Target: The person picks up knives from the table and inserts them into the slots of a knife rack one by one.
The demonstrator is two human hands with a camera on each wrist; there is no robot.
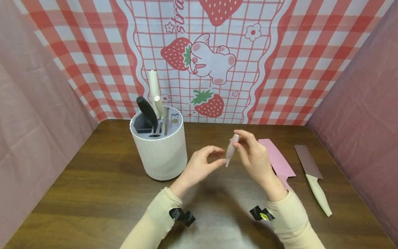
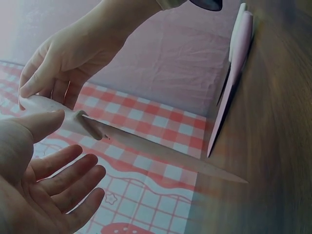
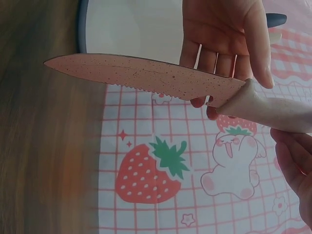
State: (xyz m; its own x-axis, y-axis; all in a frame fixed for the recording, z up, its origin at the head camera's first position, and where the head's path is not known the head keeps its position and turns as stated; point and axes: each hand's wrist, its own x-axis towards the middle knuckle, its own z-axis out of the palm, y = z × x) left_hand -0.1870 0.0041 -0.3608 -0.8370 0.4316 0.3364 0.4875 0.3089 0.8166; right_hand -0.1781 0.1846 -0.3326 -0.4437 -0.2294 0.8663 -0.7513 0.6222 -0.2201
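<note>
My right hand pinches the pale handle of a kitchen knife near its butt end, above the table. In the right wrist view the knife's speckled, pinkish blade shows a serrated stretch and a notch near the handle. The left wrist view has its tip pointing down toward the wooden tabletop. My left hand is beside the handle with fingers spread and thumb close to it; whether the thumb touches cannot be told. From the head view the blade is hardly visible.
A round white knife block stands left of my hands, holding a black handle and pale handles. On the right lie a pink cleaver and a knife with a broad blade and cream handle. A strawberry-print cloth hangs behind.
</note>
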